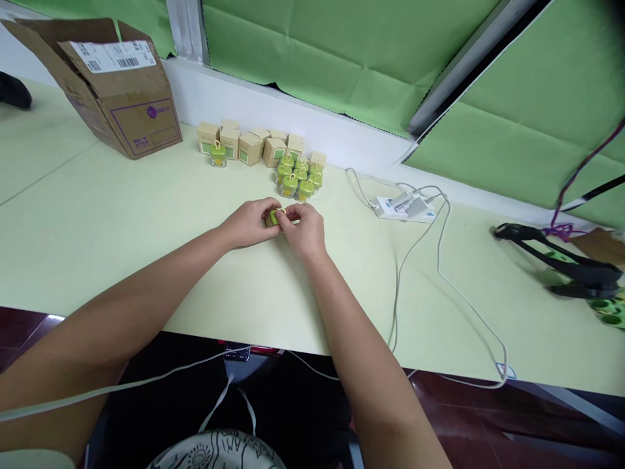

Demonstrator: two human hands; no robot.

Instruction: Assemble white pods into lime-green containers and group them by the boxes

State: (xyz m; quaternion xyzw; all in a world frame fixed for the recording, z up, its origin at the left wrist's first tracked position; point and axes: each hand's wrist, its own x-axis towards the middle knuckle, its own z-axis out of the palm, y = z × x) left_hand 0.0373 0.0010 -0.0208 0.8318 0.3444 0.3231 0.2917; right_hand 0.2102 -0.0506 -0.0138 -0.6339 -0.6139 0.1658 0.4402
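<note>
Between my two hands is a small jar with a green lid and a loop on top [274, 217], held just above the table. My left hand [250, 223] wraps its fingers around the jar's left side. The thumb and fingers of my right hand [306, 231] pinch at the lid and its loop. Much of the jar is hidden by my fingers. Beyond my hands stands a cluster of several matching green-lidded jars [300, 174]. Another such jar [218, 154] stands by itself farther left, in front of a row of small cardboard boxes [250, 148].
A large open carton [141, 124] stands at the back left. To the right lies a white power strip [404, 208] with plugs, its cables trailing over the table [195, 286] edge. A black handled device [561, 260] sits at the far right. A phone [237, 352] shows below the edge.
</note>
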